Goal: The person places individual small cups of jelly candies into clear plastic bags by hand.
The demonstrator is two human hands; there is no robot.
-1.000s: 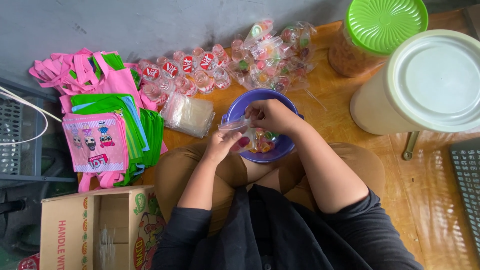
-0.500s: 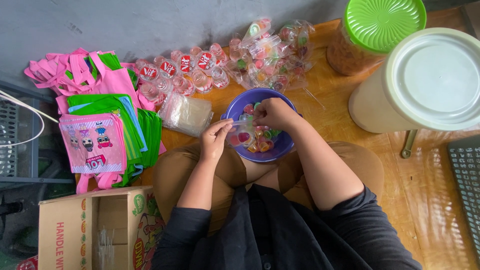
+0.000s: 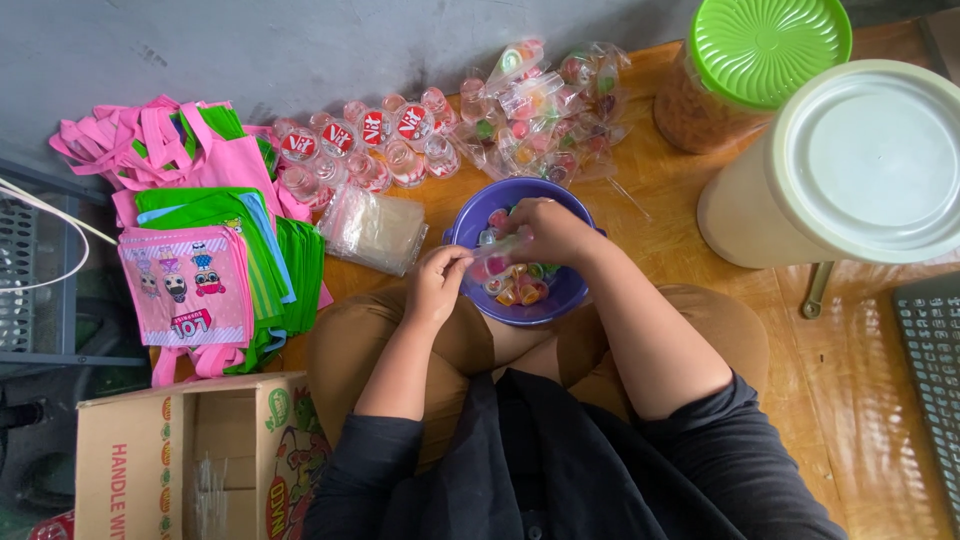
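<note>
A purple bowl [image 3: 478,213] of small coloured jelly cups rests on my lap. My left hand [image 3: 437,283] and my right hand [image 3: 547,231] together pinch a small clear plastic bag [image 3: 497,252] with a few jelly cups in it, held over the bowl. The left hand grips the bag's left end at the bowl's rim. The right hand holds the other end above the bowl's middle.
A stack of clear bags [image 3: 375,229] lies left of the bowl. Filled candy bags [image 3: 545,100] and sealed water cups [image 3: 365,145] lie behind it. Pink and green tote bags [image 3: 200,250] sit at left, an open cardboard box [image 3: 190,465] below them. Two lidded jars [image 3: 860,160] stand at right.
My left hand drew back from the bowl's middle to its left rim, pulling the clear bag out between both hands. My right hand stayed over the bowl.
</note>
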